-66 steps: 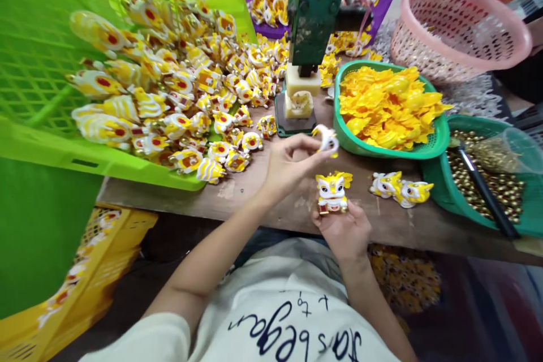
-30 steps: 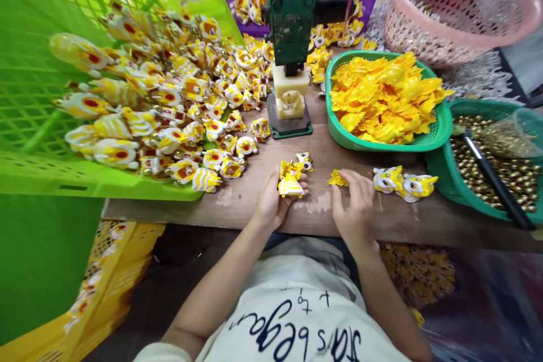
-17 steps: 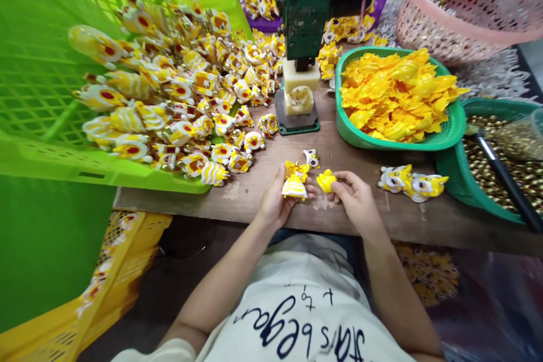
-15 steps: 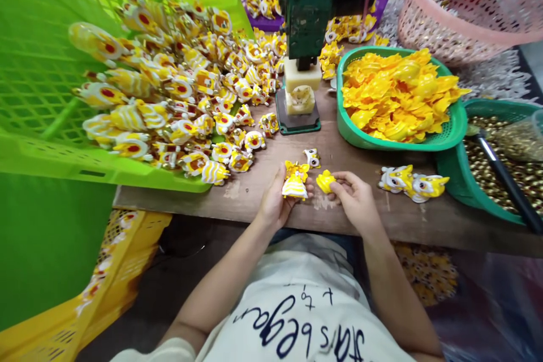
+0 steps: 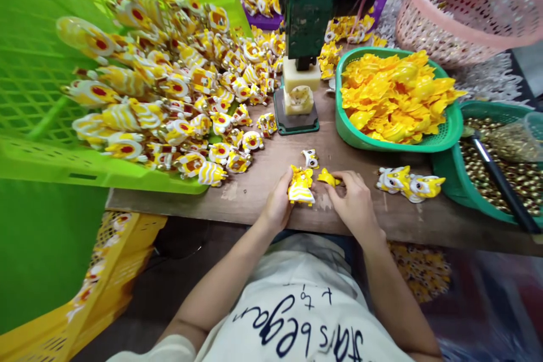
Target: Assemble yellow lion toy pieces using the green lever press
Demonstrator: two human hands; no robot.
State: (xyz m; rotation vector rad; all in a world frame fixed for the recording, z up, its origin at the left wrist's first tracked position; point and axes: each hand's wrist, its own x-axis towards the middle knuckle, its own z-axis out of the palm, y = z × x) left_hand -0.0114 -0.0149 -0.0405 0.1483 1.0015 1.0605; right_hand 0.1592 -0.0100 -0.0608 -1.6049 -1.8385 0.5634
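In my left hand point(image 5: 278, 202) is a yellow-and-white striped plastic toy body point(image 5: 301, 186), gripped along its left side above the table edge. My right hand point(image 5: 353, 197) pinches a small plain yellow plastic piece point(image 5: 328, 177) between thumb and fingers, a short gap to the right of the body. Just beyond them lies a small white-and-yellow toy head part point(image 5: 310, 158) with a dark eye. Two more white-and-yellow toy heads point(image 5: 410, 183) rest side by side on the table, right of my right hand.
A green press point(image 5: 311, 17) with a cream block stands at the back. Left is a lime crate point(image 5: 139, 172) heaped with striped toys. At right are a green basket point(image 5: 339, 107) of yellow parts, another with gold beads point(image 5: 487, 175) and a black-handled tool point(image 5: 504, 181), and a pink basket point(image 5: 445, 17).
The toy body in my left hand has shifted slightly right. The yellow piece in my right hand has turned and now shows a different side.
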